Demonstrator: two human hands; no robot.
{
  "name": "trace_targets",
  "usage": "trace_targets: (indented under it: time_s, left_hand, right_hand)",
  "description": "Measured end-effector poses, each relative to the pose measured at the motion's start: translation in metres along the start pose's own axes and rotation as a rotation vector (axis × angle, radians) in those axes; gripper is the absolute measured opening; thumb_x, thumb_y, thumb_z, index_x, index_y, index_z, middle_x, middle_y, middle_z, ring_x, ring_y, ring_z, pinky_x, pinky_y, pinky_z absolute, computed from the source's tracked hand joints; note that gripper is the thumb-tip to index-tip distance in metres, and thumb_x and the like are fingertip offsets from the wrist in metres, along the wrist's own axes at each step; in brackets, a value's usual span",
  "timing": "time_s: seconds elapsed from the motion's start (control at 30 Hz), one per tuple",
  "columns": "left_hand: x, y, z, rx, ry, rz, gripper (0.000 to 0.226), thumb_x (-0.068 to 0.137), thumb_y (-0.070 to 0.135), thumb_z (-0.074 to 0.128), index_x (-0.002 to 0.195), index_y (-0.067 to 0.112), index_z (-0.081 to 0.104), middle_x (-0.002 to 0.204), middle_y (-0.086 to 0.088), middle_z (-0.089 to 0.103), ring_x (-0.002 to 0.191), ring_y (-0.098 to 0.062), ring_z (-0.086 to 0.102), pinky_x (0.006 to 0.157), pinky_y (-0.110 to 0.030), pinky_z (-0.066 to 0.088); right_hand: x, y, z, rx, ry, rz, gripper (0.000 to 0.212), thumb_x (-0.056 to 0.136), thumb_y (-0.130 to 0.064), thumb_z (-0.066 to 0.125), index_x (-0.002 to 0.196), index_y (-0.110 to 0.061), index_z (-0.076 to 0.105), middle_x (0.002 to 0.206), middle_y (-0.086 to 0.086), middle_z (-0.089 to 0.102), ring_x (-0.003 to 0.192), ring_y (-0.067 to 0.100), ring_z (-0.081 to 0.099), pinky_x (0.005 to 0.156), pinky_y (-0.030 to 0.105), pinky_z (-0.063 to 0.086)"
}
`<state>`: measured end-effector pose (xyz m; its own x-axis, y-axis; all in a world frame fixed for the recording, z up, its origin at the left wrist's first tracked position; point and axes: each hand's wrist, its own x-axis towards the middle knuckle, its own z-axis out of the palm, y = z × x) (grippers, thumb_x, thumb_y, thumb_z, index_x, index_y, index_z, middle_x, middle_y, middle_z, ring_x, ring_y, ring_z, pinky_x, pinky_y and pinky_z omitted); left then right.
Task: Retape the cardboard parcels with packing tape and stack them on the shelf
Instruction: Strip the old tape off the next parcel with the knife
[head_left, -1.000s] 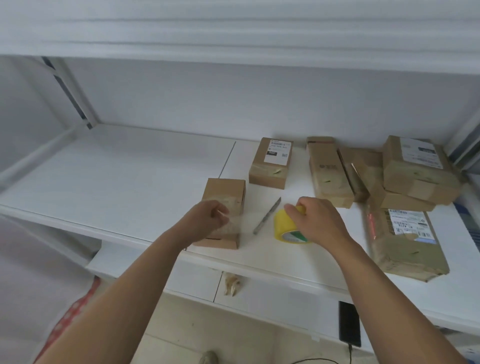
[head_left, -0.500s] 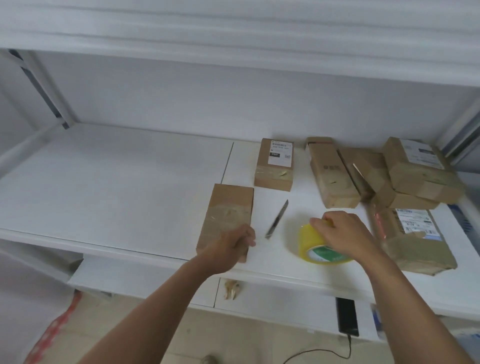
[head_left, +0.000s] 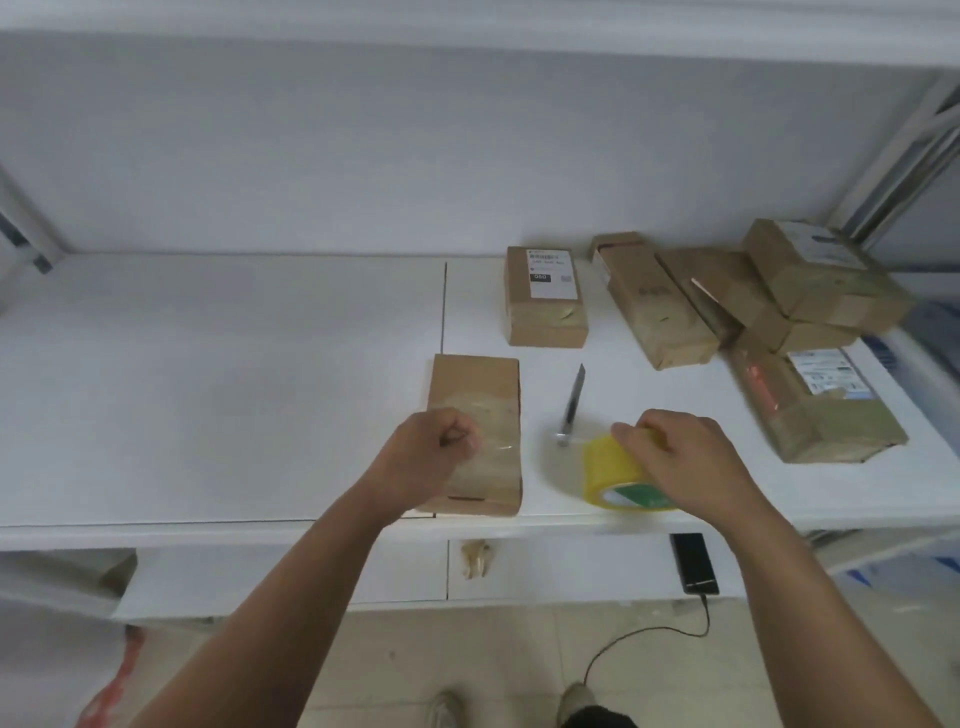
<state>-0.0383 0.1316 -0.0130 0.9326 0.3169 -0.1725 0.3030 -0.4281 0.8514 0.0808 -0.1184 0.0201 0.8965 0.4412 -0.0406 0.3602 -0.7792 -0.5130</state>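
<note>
A brown cardboard parcel lies flat at the front edge of the white shelf. My left hand sits over its near left part, fingers curled, and seems to pinch the end of a clear tape strip that shines across the parcel. My right hand grips the yellow packing tape roll, which stands on the shelf to the right of the parcel. A utility knife lies between parcel and roll.
A labelled small box stands behind the knife. Several more brown parcels are piled at the back right, with a flat labelled one in front. A dark power bank with a cable hangs below the shelf edge.
My left hand has moved from the parcel's near end up onto its middle. My right hand with the tape roll has stayed to the right of the parcel. The camera has shifted.
</note>
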Motion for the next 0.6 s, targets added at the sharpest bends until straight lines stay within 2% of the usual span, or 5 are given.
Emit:
trace_targets:
  time_s: [0.1, 0.17, 0.33, 0.5, 0.6]
  left_hand:
    - [0.005, -0.003, -0.007, -0.034, 0.041, -0.063, 0.011, 0.092, 0.019, 0.065, 0.101, 0.025, 0.065, 0.100, 0.003, 0.070, 0.097, -0.011, 0.065, 0.091, -0.028, 0.051]
    - [0.007, -0.003, -0.009, -0.107, 0.086, -0.099, 0.006, 0.089, 0.018, 0.069, 0.090, 0.023, 0.068, 0.096, 0.006, 0.072, 0.095, -0.011, 0.066, 0.088, -0.028, 0.052]
    - [0.010, 0.001, -0.012, -0.237, 0.113, -0.146, 0.012, 0.091, 0.013, 0.066, 0.083, 0.020, 0.070, 0.089, 0.011, 0.070, 0.087, -0.003, 0.063, 0.070, -0.017, 0.045]
    - [0.018, 0.003, -0.025, -0.290, 0.123, -0.133, 0.007, 0.090, 0.013, 0.069, 0.083, 0.016, 0.069, 0.077, 0.002, 0.067, 0.071, -0.010, 0.059, 0.073, -0.022, 0.047]
    - [0.021, -0.001, -0.024, -0.230, 0.113, -0.155, 0.001, 0.089, 0.015, 0.070, 0.089, 0.015, 0.069, 0.081, 0.000, 0.066, 0.076, -0.015, 0.060, 0.071, -0.023, 0.045]
  right_hand:
    - [-0.003, -0.010, 0.004, -0.029, 0.033, -0.008, 0.045, 0.095, -0.046, 0.053, 0.072, -0.007, 0.057, 0.069, 0.007, 0.059, 0.074, 0.022, 0.055, 0.071, 0.037, 0.046]
    - [-0.001, -0.016, 0.004, -0.076, 0.048, -0.018, 0.046, 0.096, -0.047, 0.052, 0.076, -0.006, 0.059, 0.072, 0.007, 0.061, 0.076, 0.023, 0.055, 0.072, 0.037, 0.047]
    - [0.010, -0.027, 0.004, -0.135, 0.051, -0.022, 0.044, 0.096, -0.048, 0.051, 0.078, -0.009, 0.060, 0.074, 0.004, 0.060, 0.078, 0.025, 0.055, 0.070, 0.037, 0.046]
    - [0.022, -0.033, -0.003, -0.093, 0.061, -0.061, 0.043, 0.096, -0.049, 0.051, 0.081, -0.010, 0.062, 0.077, 0.003, 0.060, 0.078, 0.023, 0.055, 0.070, 0.037, 0.046]
    - [0.026, -0.031, -0.003, -0.115, -0.008, -0.064, 0.038, 0.095, -0.054, 0.052, 0.085, -0.019, 0.063, 0.082, -0.003, 0.062, 0.082, 0.018, 0.056, 0.070, 0.035, 0.046]
